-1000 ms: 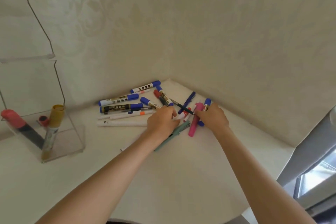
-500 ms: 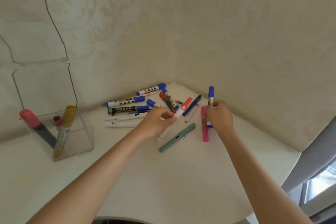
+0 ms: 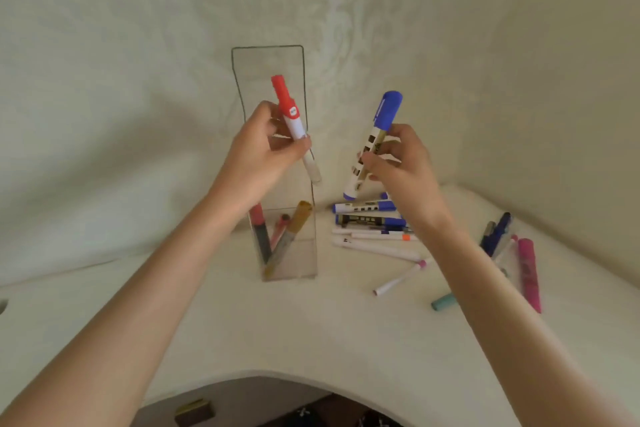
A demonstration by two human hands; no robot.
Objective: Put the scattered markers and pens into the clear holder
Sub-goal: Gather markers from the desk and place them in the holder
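Two patterned walls (image 3: 138, 80), cream desk (image 3: 311, 329); my left hand (image 3: 263, 149) grips red-capped white marker (image 3: 291, 114), right hand (image 3: 401, 163) blue-capped marker (image 3: 375, 142); three markers (image 3: 294, 229) in clear plastic holder (image 3: 270, 62) below left.

1. Two hands are raised: the left hand (image 3: 258, 152) grips one red-capped marker (image 3: 291, 114), and the right hand (image 3: 403, 163) grips one blue-capped marker (image 3: 375, 142).
2. One clear holder (image 3: 270, 62) contains three markers: a red-ended marker (image 3: 257, 215), a pink marker (image 3: 281, 225) and a gold marker (image 3: 299, 218).
3. On the table (image 3: 311, 322) lie two blue-ended markers (image 3: 363, 207), at least three white pens (image 3: 377, 246), one pink highlighter (image 3: 529, 274), one teal pen (image 3: 443, 302) and one dark blue pen (image 3: 497, 232).
4. The pens behind the right forearm cannot be counted.
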